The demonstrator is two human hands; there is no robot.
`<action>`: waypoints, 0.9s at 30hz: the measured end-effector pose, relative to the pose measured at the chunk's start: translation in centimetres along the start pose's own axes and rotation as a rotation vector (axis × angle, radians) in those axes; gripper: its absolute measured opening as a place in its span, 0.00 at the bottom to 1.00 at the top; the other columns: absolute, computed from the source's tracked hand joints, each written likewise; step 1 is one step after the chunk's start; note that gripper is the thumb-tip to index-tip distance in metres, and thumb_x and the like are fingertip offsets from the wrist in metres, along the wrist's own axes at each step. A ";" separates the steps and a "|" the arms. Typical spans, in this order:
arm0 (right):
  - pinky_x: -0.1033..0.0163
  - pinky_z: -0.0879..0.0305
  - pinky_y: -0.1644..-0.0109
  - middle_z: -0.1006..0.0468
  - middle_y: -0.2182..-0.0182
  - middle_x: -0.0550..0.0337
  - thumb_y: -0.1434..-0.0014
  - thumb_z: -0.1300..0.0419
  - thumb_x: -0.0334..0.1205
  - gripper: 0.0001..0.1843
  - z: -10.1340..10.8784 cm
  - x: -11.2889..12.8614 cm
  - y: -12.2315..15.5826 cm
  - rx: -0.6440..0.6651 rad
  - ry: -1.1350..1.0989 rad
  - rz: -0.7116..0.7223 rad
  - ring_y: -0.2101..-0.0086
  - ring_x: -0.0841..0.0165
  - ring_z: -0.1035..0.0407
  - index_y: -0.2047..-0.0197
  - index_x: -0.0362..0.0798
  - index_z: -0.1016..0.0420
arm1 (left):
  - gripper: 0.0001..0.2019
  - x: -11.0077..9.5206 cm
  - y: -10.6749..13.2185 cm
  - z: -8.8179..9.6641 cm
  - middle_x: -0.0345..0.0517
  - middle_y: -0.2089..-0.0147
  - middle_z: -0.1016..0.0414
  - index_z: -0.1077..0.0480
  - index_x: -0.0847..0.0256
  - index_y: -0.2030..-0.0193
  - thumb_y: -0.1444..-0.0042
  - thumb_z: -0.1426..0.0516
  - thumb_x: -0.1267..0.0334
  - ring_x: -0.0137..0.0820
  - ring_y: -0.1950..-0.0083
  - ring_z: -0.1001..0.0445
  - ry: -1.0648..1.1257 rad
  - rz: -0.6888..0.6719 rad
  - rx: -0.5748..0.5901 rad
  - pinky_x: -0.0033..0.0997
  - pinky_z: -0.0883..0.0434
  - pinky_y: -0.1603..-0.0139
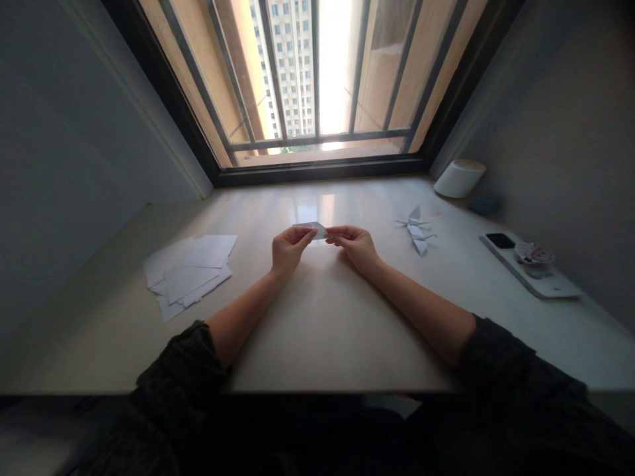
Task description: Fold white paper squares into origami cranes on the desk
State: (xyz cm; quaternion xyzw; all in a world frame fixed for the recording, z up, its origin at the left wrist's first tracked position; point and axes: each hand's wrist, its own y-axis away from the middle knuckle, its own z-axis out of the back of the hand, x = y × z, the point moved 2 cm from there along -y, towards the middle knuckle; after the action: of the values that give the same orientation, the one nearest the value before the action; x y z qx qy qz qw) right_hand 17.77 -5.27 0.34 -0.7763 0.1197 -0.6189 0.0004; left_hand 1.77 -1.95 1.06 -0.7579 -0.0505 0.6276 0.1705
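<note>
A small folded piece of white paper (319, 229) is held between my two hands, a little above the middle of the white tabletop. My left hand (292, 246) pinches its left side between thumb and fingers. On the other side, my right hand (358, 244) grips the right corner with its fingertips. My fingers cover part of the folds. To the right of my right hand lie folded white paper cranes (417, 231), close together. Farther left, a loose pile of white paper sheets (193, 271) lies spread on the table.
A phone (526, 268) with a sticker-like grip on its back lies at the right. Behind it stand a white cylindrical object (460, 178) and a dark rounded item (483, 203) by the wall. A barred window (317, 173) closes off the far edge.
</note>
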 end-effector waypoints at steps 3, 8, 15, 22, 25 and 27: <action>0.59 0.31 0.61 0.18 0.73 0.59 0.60 0.30 0.43 0.13 0.0 -0.1 0.0 -0.001 0.001 0.001 0.71 0.67 0.26 0.68 0.49 0.19 | 0.12 0.1 -0.1 0.0 0.46 0.66 0.21 0.23 0.62 0.68 0.57 0.32 0.58 0.29 0.67 0.25 -0.013 0.005 -0.008 0.31 0.27 0.63; 0.59 0.31 0.61 0.19 0.74 0.59 0.60 0.30 0.44 0.14 0.0 -0.2 -0.1 -0.010 0.003 0.000 0.70 0.66 0.26 0.69 0.49 0.20 | 0.12 0.3 -0.2 0.1 0.46 0.65 0.21 0.23 0.63 0.68 0.56 0.33 0.57 0.29 0.66 0.24 -0.019 0.014 -0.010 0.31 0.28 0.64; 0.59 0.31 0.60 0.19 0.74 0.59 0.61 0.29 0.44 0.14 0.0 -0.1 0.0 -0.020 -0.004 -0.011 0.71 0.67 0.26 0.68 0.48 0.20 | 0.20 0.1 -0.1 0.1 0.41 0.70 0.21 0.39 0.59 0.65 0.58 0.32 0.59 0.29 0.70 0.23 0.031 0.031 -0.017 0.28 0.28 0.67; 0.58 0.31 0.60 0.19 0.73 0.59 0.61 0.30 0.45 0.15 0.0 -0.2 0.0 -0.021 0.008 -0.004 0.71 0.67 0.26 0.68 0.48 0.20 | 0.29 -0.2 0.0 0.0 0.33 0.76 0.24 0.51 0.55 0.65 0.59 0.32 0.57 0.28 0.73 0.24 0.054 0.049 -0.033 0.27 0.28 0.69; 0.58 0.32 0.60 0.19 0.74 0.59 0.60 0.29 0.47 0.17 0.0 -0.2 0.0 -0.022 0.024 -0.005 0.71 0.67 0.26 0.67 0.48 0.21 | 0.30 -0.2 0.0 0.0 0.32 0.77 0.25 0.52 0.55 0.64 0.58 0.32 0.57 0.28 0.75 0.24 0.040 0.050 -0.035 0.27 0.28 0.70; 0.58 0.32 0.60 0.20 0.74 0.60 0.60 0.29 0.49 0.19 0.0 -0.1 0.1 -0.019 0.041 0.000 0.71 0.67 0.27 0.66 0.48 0.22 | 0.30 -0.1 0.0 0.0 0.33 0.76 0.25 0.52 0.54 0.63 0.58 0.32 0.57 0.28 0.75 0.24 0.034 0.059 -0.033 0.27 0.28 0.70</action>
State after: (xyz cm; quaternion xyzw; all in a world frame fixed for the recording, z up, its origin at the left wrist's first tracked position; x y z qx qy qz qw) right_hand 17.69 -5.32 0.23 -0.7636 0.1258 -0.6333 -0.0094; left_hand 1.75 -1.96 1.18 -0.7725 -0.0355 0.6183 0.1401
